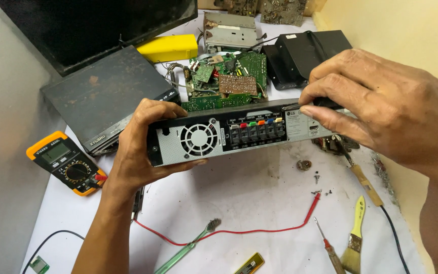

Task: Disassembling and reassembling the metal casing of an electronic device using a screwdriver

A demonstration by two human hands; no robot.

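Note:
My left hand [138, 152] grips the left end of a black audio unit [244, 133], which is tipped so its rear panel faces me. That panel carries a round fan grille [198, 139] and a row of coloured speaker terminals [257, 131]. My right hand [376, 106] is at the unit's top right edge, fingers pinched on a small dark tool [325, 102] whose thin tip touches the top rim. Green and brown circuit boards [229, 81] show inside the open unit behind the panel.
A yellow multimeter [67, 162] lies at the left, its red lead [259, 231] trailing across the white table. A dark metal cover [102, 96], a yellow box [171, 46] and a black box [305, 53] sit behind. A paintbrush [355, 238], a red screwdriver [328, 246], a wooden-handled iron [363, 177] and loose screws [316, 177] lie at the right.

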